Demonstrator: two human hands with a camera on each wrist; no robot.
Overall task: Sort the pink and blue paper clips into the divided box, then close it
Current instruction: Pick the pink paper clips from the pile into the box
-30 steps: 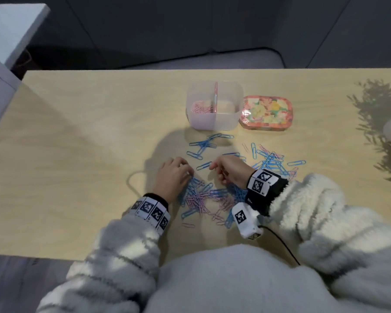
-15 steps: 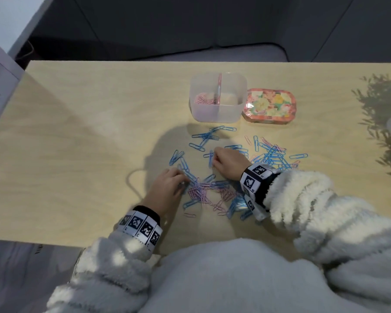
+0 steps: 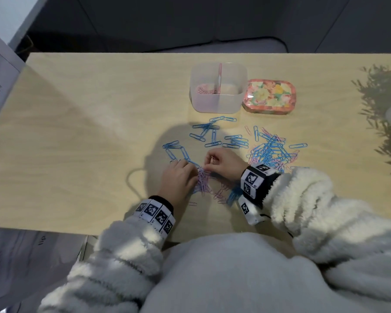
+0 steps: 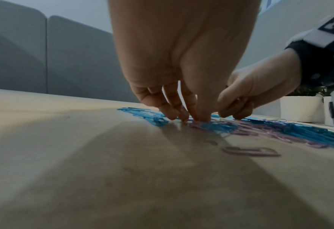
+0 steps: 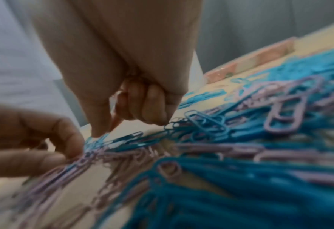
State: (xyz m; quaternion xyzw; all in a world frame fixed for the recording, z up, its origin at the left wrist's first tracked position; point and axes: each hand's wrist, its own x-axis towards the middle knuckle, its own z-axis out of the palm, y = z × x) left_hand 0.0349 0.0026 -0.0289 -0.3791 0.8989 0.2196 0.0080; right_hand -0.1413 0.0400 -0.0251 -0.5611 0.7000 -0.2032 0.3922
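Your left hand (image 4: 181, 65): fingertips down on the mixed paper clips (image 3: 203, 181), fingers fairly straight. Your right hand (image 3: 224, 163): fingers curled under; any clip inside is hidden. Only the head view shows the divided box (image 3: 218, 105), open, lid (image 3: 269, 96) beside.

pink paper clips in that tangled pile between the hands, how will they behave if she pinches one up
The pink paper clips lie interlaced with blue paper clips, so one probably drags neighbours along. Thin wire lying flat on the table likely slips from fingertips. They look light and should slide rather than roll.
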